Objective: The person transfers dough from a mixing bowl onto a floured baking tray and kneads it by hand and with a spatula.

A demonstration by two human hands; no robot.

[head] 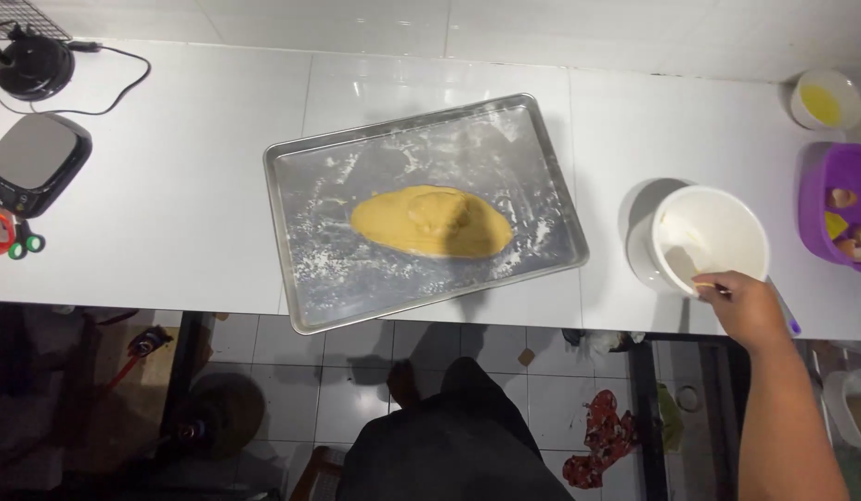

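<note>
Touching right hand [748, 306]: white bowl's [718, 232] rim.

Bright overhead light washes the white tabletop [170, 204] near overexposure. The metal tray [300, 278] left of the fingers [704, 281] shows soft glare. Short shadows fall leftward from the bowl [709, 237]. The floor below is dim and slightly soft.
</note>
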